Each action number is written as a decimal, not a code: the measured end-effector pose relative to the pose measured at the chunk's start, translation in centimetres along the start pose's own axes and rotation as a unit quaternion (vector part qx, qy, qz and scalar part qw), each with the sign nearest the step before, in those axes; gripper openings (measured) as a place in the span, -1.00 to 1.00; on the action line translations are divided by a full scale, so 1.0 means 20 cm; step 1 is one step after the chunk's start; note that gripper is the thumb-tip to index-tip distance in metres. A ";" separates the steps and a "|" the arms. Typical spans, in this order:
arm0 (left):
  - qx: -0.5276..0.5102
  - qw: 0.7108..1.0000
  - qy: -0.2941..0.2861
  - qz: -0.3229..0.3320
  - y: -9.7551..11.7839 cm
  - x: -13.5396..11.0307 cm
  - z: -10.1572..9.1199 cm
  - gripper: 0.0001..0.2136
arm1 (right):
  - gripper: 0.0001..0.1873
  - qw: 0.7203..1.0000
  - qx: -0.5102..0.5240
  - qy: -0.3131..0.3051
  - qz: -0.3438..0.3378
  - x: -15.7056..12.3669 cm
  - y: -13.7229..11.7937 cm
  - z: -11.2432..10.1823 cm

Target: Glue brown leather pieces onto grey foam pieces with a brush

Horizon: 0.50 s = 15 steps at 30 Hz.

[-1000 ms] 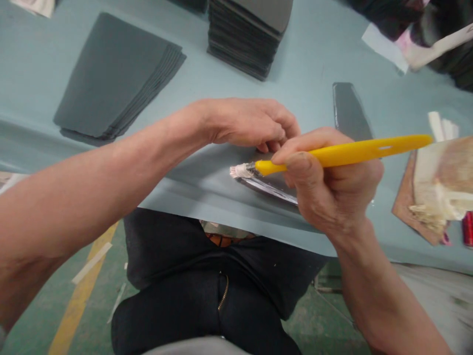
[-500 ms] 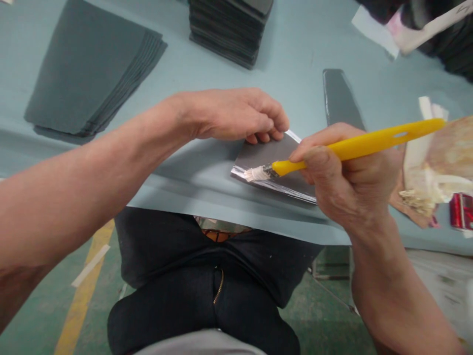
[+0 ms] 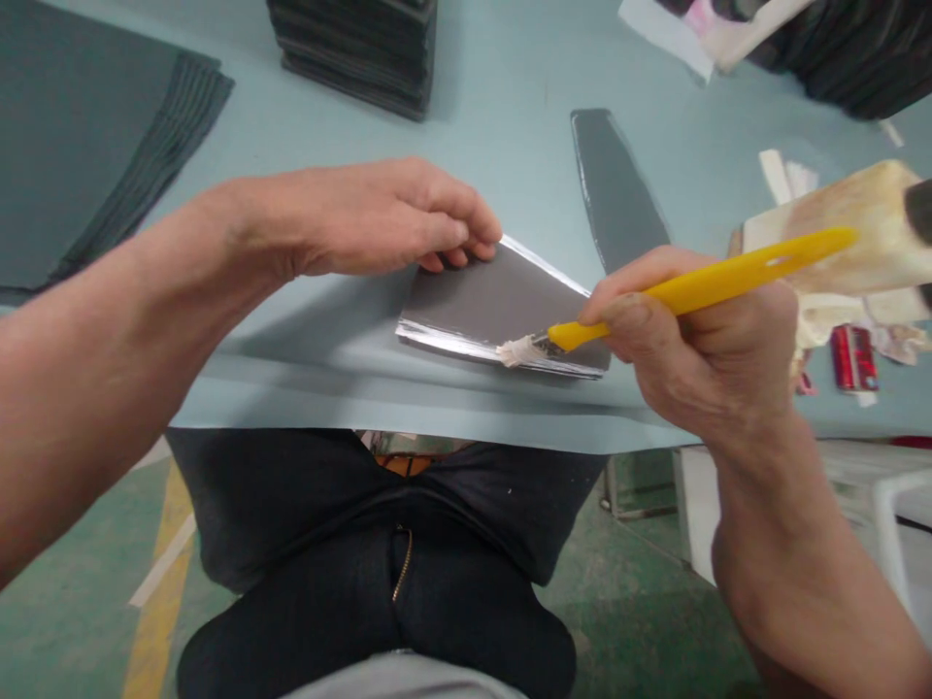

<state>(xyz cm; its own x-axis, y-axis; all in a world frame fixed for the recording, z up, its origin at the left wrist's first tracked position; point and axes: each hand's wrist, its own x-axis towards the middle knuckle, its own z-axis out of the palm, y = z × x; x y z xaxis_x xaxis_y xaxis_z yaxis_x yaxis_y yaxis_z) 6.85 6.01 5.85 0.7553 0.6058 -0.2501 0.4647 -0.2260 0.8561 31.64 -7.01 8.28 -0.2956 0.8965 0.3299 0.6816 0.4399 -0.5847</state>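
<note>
A dark grey panel point(image 3: 481, 296), tapered in outline, lies near the table's front edge, with wet white glue along its near and far edges. My left hand point(image 3: 397, 218) is closed, its curled fingertips gripping the panel at the far left corner. In my right hand point(image 3: 703, 345) is a glue brush point(image 3: 735, 277) with a yellow handle, held like a pen. Its white-coated bristles touch the panel's near edge, right of the middle. Part of the panel's right end is hidden behind my right hand. Beyond that hand lies a narrow grey piece point(image 3: 615, 189) with shiny edges.
Stacked grey sheets point(image 3: 87, 136) lie at the left, and a tall dark stack point(image 3: 356, 53) stands at the back. On the right are a stained whitish container point(image 3: 822, 209) and a red box point(image 3: 853, 357). Dark folded pieces point(image 3: 866, 63) occupy the far right.
The brush has slid rightward along the panel's near edge, leaving a fuller white band behind it. My left hand keeps its place at the corner. The whole view has shifted.
</note>
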 end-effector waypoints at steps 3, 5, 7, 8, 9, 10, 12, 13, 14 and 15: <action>-0.001 1.000 0.004 0.012 -0.01 0.00 0.00 -0.66 | -0.70 1.000 -0.003 -0.002 0.001 -0.04 0.03 -0.05; 0.007 1.000 0.006 0.011 -0.01 -0.01 0.00 -0.65 | -0.72 1.000 0.002 0.003 -0.014 -0.06 0.05 -0.08; 0.020 1.000 0.009 0.007 -0.01 -0.01 0.00 -0.63 | -0.72 1.000 -0.001 0.001 -0.028 -0.08 0.07 -0.11; 0.027 1.000 0.009 0.004 -0.01 -0.01 -0.01 -0.62 | -0.71 0.999 -0.007 -0.001 -0.034 -0.09 0.08 -0.13; 0.035 0.999 0.010 -0.001 0.00 -0.01 -0.01 -0.62 | -0.71 0.999 -0.017 -0.001 -0.038 -0.11 0.09 -0.15; 0.042 0.999 0.015 -0.005 0.00 -0.01 -0.01 -0.61 | -0.71 0.999 -0.030 -0.001 -0.039 -0.12 0.10 -0.17; 0.056 0.998 0.021 -0.011 0.00 -0.02 0.00 -0.61 | -0.74 0.998 -0.054 0.011 -0.041 -0.15 0.12 -0.21; 0.064 0.998 0.024 -0.011 0.00 -0.02 0.00 -0.61 | -0.76 0.997 -0.064 0.017 -0.042 -0.17 0.13 -0.23; 0.074 0.997 0.027 -0.009 0.00 -0.02 0.00 -0.60 | -0.77 0.996 -0.073 0.023 -0.040 -0.19 0.15 -0.25; 0.088 0.996 0.028 -0.005 0.00 -0.02 0.01 -0.60 | -0.78 0.996 -0.080 0.028 -0.040 -0.21 0.16 -0.26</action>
<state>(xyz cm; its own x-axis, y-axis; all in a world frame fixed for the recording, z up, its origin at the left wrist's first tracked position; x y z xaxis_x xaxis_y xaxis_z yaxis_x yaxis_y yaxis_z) 6.55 5.64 5.84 0.7258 0.6492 -0.2275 0.5487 -0.3470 0.7606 38.58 -9.68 8.93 -0.3184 0.8528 0.4139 0.7572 0.4915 -0.4301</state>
